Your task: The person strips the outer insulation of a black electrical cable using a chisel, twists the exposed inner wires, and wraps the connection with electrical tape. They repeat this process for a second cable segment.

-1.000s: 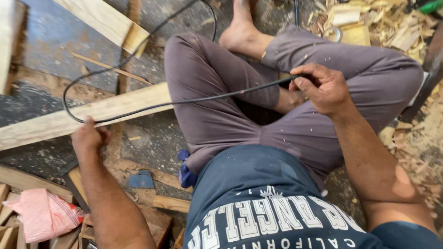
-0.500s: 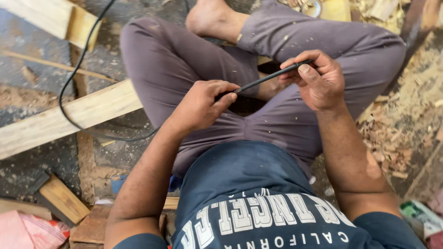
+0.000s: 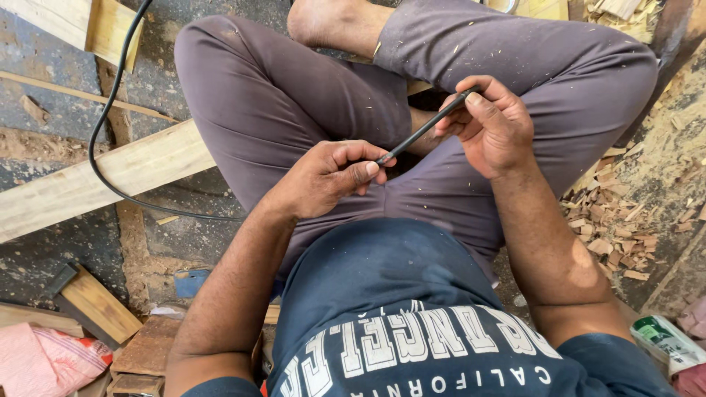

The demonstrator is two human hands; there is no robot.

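Sitting cross-legged on the workshop floor, I had the black cable (image 3: pixel 425 131) stretched taut between both hands over my lap. My left hand (image 3: pixel 331 176) had come in from way out at the side, where it was a second earlier, and now pinched the cable near my belly between thumb and forefinger. My right hand (image 3: pixel 489 125) was closed around the upper end, thumb pressed on top, about where it had been all along. So the span I was working had shrunk from a long loop to a short straight bit, which made it a lot easier to control.

Only one view to go by, the head cam. The slack of the cable (image 3: pixel 110 117) trailed off to my left, curving over the floor and across the long wooden plank (image 3: pixel 95 180) that ran under my knee. Can't really tell what's at the tip inside my right fist, it's hidden by the fingers.

Room-wise, my lap was open, but my knees boxed me in on both sides. Wood chips (image 3: pixel 610 228) piled up by my right thigh, offcuts (image 3: pixel 99 305) and a pink bag (image 3: pixel 44 360) sat low on my left, so sweeping an elbow wide either way would have hit clutter.
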